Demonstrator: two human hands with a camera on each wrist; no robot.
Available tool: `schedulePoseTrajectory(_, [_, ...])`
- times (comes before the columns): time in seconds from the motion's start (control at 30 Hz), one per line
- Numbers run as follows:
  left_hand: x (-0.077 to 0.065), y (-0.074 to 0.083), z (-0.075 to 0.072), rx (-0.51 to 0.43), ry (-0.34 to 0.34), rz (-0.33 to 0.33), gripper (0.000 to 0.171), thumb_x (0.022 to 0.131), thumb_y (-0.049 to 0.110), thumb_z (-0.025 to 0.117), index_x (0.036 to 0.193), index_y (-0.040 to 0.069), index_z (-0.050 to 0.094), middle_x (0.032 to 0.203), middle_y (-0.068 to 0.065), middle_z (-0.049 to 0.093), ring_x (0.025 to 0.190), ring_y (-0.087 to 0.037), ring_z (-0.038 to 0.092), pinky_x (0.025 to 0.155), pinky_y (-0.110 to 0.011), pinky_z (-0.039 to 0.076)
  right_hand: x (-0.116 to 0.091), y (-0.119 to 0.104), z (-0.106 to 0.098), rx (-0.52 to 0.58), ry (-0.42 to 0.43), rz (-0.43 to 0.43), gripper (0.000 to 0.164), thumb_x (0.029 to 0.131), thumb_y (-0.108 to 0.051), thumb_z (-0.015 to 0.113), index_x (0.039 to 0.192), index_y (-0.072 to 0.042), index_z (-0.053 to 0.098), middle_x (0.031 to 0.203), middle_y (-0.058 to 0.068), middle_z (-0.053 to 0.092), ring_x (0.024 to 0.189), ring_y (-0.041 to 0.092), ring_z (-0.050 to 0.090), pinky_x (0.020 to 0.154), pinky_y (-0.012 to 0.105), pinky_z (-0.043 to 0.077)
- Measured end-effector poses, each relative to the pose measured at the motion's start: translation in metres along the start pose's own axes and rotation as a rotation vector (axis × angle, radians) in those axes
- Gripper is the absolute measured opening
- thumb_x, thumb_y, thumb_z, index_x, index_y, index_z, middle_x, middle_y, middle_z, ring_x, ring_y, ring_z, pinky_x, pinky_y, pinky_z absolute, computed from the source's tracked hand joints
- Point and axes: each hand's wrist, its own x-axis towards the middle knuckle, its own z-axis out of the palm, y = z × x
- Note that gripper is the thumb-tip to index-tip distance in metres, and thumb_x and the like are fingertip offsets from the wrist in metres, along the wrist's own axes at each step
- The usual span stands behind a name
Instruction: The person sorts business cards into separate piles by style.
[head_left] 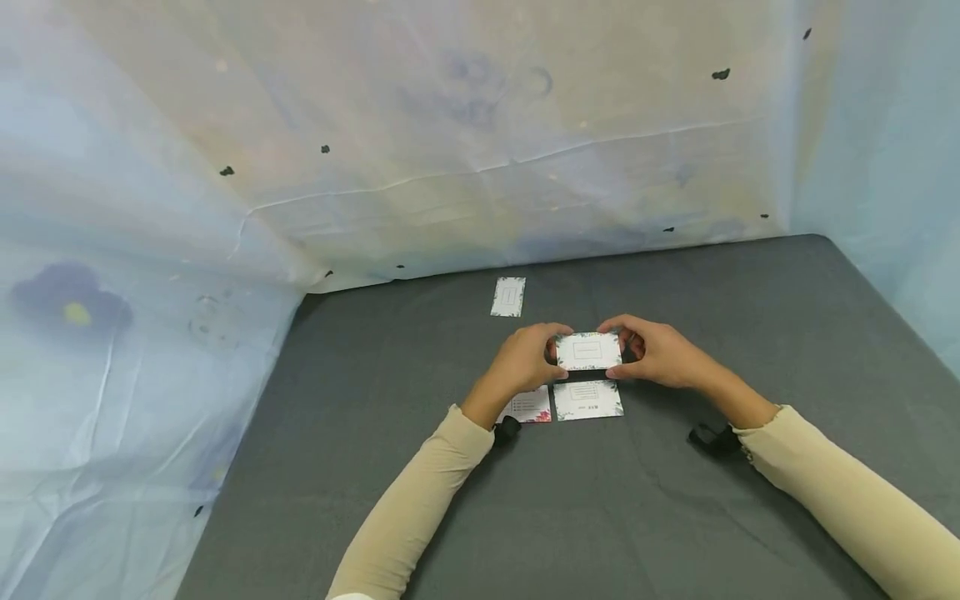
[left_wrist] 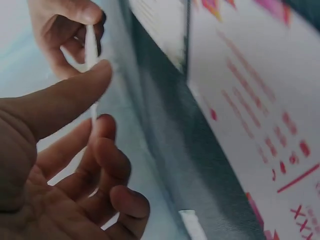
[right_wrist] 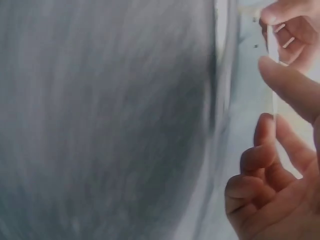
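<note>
Between both hands, raised above the table, is a white card (head_left: 588,351) with a leafy printed border and a small framed box in its middle. My left hand (head_left: 527,360) pinches its left end between thumb and fingers. At the opposite end, my right hand (head_left: 660,353) grips it the same way. Both wrist views show the card edge-on as a thin white strip (left_wrist: 91,47). Below it on the table lies another leafy-bordered white card (head_left: 588,400). Beside that, partly hidden by my left wrist, is a card with pink-red print (head_left: 531,406).
Farther back on the grey cloth-covered table (head_left: 420,500) lies a single upright-oriented white card (head_left: 507,297). Pale patterned fabric (head_left: 480,150) hangs behind the table and on both sides. Black straps (head_left: 712,439) are at the wrists.
</note>
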Motion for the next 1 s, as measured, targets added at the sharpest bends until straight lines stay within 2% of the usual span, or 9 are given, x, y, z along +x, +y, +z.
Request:
schedulePoseTrajectory(0.2, [-0.022,0.004,0.006,0.068,0.012,0.007,0.061,0.08,0.022,0.085,0.136,0.023,0.06,0.091,0.005,0.059,0.067,-0.008,0.048,0.057,-0.021,0.038,-0.014,-0.011,0.008,0.008,-0.026,-0.001,0.059,0.079,-0.024,0.085,0.13,-0.017,0.057,0.095,0.0,0.057,0.066,0.009,0.045,0.063,0.026,0.04])
schedulePoseTrajectory(0.37, [-0.036,0.001,0.01,0.097,0.004,-0.018,0.063,0.076,0.025,0.088,0.134,0.024,0.063,0.094,0.005,0.059,0.072,-0.009,0.048,0.061,-0.021,0.039,-0.02,-0.017,0.016,-0.001,-0.06,-0.007,0.058,0.078,-0.029,0.085,0.129,-0.019,0.058,0.094,-0.003,0.056,0.066,0.007,0.043,0.063,0.025,0.038])
schedulePoseTrajectory(0.47, [-0.038,0.0,0.014,0.122,0.007,-0.008,0.064,0.073,0.028,0.089,0.132,0.023,0.064,0.097,0.004,0.06,0.077,-0.01,0.05,0.066,-0.022,0.041,-0.023,-0.019,0.018,-0.013,-0.078,-0.014,0.057,0.079,-0.03,0.085,0.128,-0.018,0.059,0.091,-0.003,0.056,0.066,0.006,0.043,0.062,0.025,0.038])
schedulePoseTrajectory(0.57, [-0.04,-0.002,0.021,0.154,0.008,0.0,0.062,0.073,0.03,0.09,0.13,0.023,0.066,0.102,0.002,0.061,0.087,-0.012,0.052,0.077,-0.026,0.045,-0.025,-0.019,0.021,-0.022,-0.103,-0.022,0.056,0.08,-0.03,0.084,0.128,-0.017,0.059,0.09,-0.004,0.056,0.066,0.006,0.042,0.062,0.024,0.037])
schedulePoseTrajectory(0.7, [-0.044,-0.003,0.028,0.196,-0.005,-0.02,0.061,0.073,0.034,0.089,0.129,0.025,0.066,0.117,0.0,0.06,0.104,-0.018,0.05,0.091,-0.035,0.042,-0.027,-0.019,0.025,-0.017,-0.14,-0.021,0.056,0.08,-0.029,0.084,0.128,-0.015,0.059,0.09,-0.003,0.056,0.066,0.005,0.042,0.061,0.024,0.038])
schedulePoseTrajectory(0.8, [-0.045,-0.003,0.03,0.218,-0.016,-0.024,0.062,0.073,0.036,0.089,0.13,0.025,0.066,0.124,0.0,0.058,0.111,-0.02,0.047,0.092,-0.037,0.039,-0.027,-0.019,0.027,-0.022,-0.151,-0.014,0.055,0.079,-0.026,0.084,0.127,-0.014,0.06,0.091,-0.003,0.057,0.067,0.007,0.044,0.062,0.024,0.039])
schedulePoseTrajectory(1.0, [-0.044,-0.007,0.028,0.26,-0.011,-0.048,0.062,0.073,0.038,0.089,0.13,0.025,0.066,0.123,0.002,0.059,0.111,-0.02,0.046,0.088,-0.039,0.031,-0.021,-0.021,0.028,-0.055,-0.152,-0.026,0.054,0.079,-0.028,0.084,0.127,-0.015,0.061,0.094,-0.001,0.055,0.074,0.009,0.045,0.066,0.025,0.039])
